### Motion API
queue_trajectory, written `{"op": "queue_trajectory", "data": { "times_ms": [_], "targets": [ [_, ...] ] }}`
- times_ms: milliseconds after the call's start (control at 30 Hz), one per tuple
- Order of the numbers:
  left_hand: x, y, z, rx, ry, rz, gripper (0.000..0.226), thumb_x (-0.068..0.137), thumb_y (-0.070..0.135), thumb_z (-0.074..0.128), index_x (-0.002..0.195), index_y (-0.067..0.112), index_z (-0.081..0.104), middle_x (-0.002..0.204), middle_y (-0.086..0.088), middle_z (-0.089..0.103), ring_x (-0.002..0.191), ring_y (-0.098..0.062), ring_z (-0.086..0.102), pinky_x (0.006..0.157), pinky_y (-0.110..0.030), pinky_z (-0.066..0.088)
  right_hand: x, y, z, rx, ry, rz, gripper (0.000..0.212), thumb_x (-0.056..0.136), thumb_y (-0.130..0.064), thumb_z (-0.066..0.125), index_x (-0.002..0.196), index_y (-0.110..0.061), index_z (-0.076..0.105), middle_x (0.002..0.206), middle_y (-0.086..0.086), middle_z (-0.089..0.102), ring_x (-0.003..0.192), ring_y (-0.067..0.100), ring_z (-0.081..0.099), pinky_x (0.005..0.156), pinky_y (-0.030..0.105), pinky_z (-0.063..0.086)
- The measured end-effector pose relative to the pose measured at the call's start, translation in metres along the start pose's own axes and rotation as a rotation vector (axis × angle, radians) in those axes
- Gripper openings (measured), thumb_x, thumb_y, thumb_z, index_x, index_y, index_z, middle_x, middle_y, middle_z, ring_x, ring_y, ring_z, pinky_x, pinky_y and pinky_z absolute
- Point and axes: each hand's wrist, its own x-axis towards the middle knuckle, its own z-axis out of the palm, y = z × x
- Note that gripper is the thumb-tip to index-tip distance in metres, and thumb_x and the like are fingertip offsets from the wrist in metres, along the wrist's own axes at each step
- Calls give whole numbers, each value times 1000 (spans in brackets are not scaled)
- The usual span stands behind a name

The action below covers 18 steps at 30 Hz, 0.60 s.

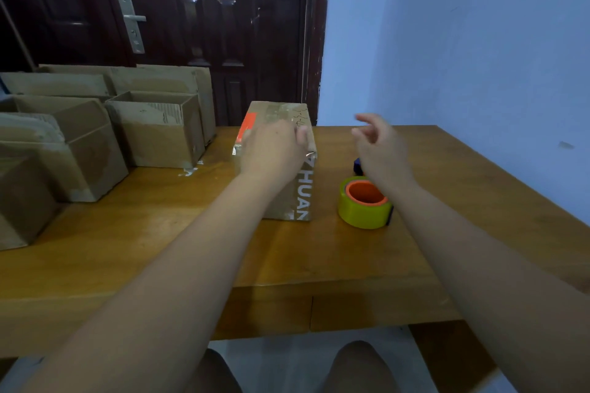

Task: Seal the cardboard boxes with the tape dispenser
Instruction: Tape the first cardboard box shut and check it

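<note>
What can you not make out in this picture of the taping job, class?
- Head view, tape dispenser handle: mostly behind the right hand.
- Head view, lettering on the box: partly behind the left hand and forearm.
- Head view, handwriting on its top: too small.
- Head view, open boxes at left: cut off by the edge.

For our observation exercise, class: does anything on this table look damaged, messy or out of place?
Yes. The open boxes at the left are scuffed, their facing torn, and white scraps lie on the table beside them. The tape on the box under the left hand is wrinkled.
</note>
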Motion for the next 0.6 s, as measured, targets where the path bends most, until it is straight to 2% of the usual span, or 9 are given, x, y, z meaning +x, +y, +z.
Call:
{"op": "queue_trajectory", "data": {
  "times_ms": [100,200,267,333,433,500,600],
  "targets": [
    [1,-9,-8,-188,17,-24,27,99,24,40,110,18,64,103,-2,65,91,-16,55,79,-28,40,-10,-28,16,52,-259,-167,29,101,-19,43,122,-21,63,113,-16,59,105,-3,52,79,-2,35],
    [2,-34,-21,-348,107,-46,28,97,17,44,115,24,63,112,4,65,92,-9,54,71,-16,37,-11,-29,21,83,-408,-165,31,101,-13,41,121,-20,63,116,-13,60,106,-6,52,81,2,39],
    [3,-60,-25,-371,120,-124,31,96,12,42,110,25,67,109,6,66,92,-6,53,75,-18,37,-11,-22,21,25,-371,-195,34,101,-8,39,123,-19,62,121,-10,59,108,-6,49,80,-5,34],
    [1,-84,-25,-445,54,-185,35,96,7,42,106,26,69,108,7,66,94,-5,57,76,-16,39,-9,-16,20,-25,-302,-218,36,101,-7,38,125,-21,61,127,-10,59,114,-3,47,80,-7,30],
    [-10,-103,-17,-596,-42,-120,36,96,2,45,107,28,69,110,10,66,88,6,58,72,-7,44,-6,-9,19,-48,-306,-243,34,100,-9,44,122,-23,65,128,-10,61,115,-2,51,83,-3,34],
    [-17,-110,-11,-671,-54,-50,38,94,0,49,111,29,67,119,14,63,91,9,58,79,-10,47,-5,-6,19,-34,-309,-256,31,97,-9,50,120,-22,66,126,-13,60,113,-9,49,88,-1,35],
    [-23,-117,-6,-692,-59,5,42,91,2,56,114,36,64,118,28,56,100,12,55,90,-19,48,-2,-4,17,-53,-341,-264,30,96,-12,55,120,-26,65,121,-22,57,109,-17,46,90,2,39]
  ]
}}
